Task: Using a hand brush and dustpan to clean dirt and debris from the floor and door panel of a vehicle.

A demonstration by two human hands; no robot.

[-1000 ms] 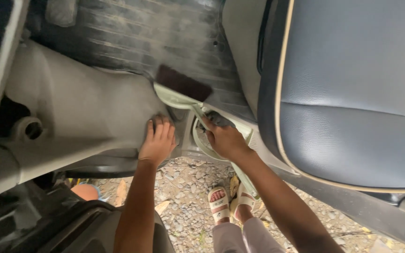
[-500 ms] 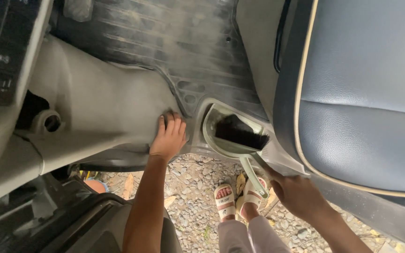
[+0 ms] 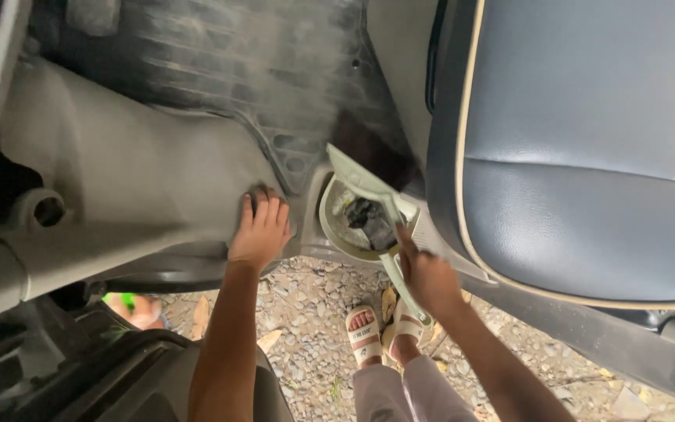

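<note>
The right hand [image 3: 430,275] has its fingers wrapped around the long handle of a pale green dustpan [image 3: 357,211], which sits tipped at the car's door sill just ahead of those fingers, its scoop holding a dark clump of debris [image 3: 370,220] and some lighter grit. The left hand [image 3: 261,231] lies flat with its fingers together and slightly fanned, pressed on the grey plastic trim [image 3: 134,180] at the edge of the footwell, just beside the pan's rim. Beyond both hands the black ribbed floor mat [image 3: 228,70] looks dusty. The main risk, as I judge it, is a spill: the pan is held by the handle alone and at a slant, so any further tilt toward the fingers could let the clump and grit slide out over the sill onto the gravel ground [image 3: 314,312] and the sandalled feet [image 3: 365,332] directly below. A knock of the pan's lip against the sill or the blue seat [image 3: 587,156] close beside the right hand could also shake dust back onto the mat. The left palm bears weight on smooth trim, so a slip there might jolt the whole posture and upset the pan.
</note>
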